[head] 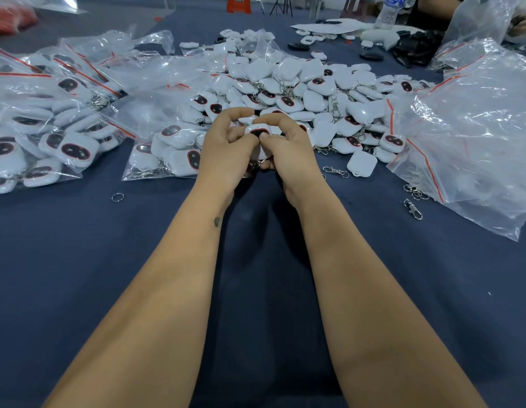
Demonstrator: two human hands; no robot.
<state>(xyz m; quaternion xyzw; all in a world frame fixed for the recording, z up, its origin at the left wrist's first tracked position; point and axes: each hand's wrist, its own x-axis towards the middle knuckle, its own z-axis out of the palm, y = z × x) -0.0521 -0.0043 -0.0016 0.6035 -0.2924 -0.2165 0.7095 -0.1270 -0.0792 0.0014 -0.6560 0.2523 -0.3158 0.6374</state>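
Forearms stretch over the blue cloth [79, 275]; your left hand [226, 154] and right hand [288, 154] together pinch one white keychain case [257, 133] just above the table, fingers curled round it. Beyond lies the loose pile [300, 92] of cases.

Both hands meet over the dark blue table [79, 275]. The left hand [226, 154] and the right hand [288, 154] pinch one white fob [257, 131] between curled fingers — its dark, red-rimmed face up. Just behind lies a loose pile of fobs [300, 86]; bagged fobs [49, 136] lie to the left — a stray key ring [117, 197] sits nearer.
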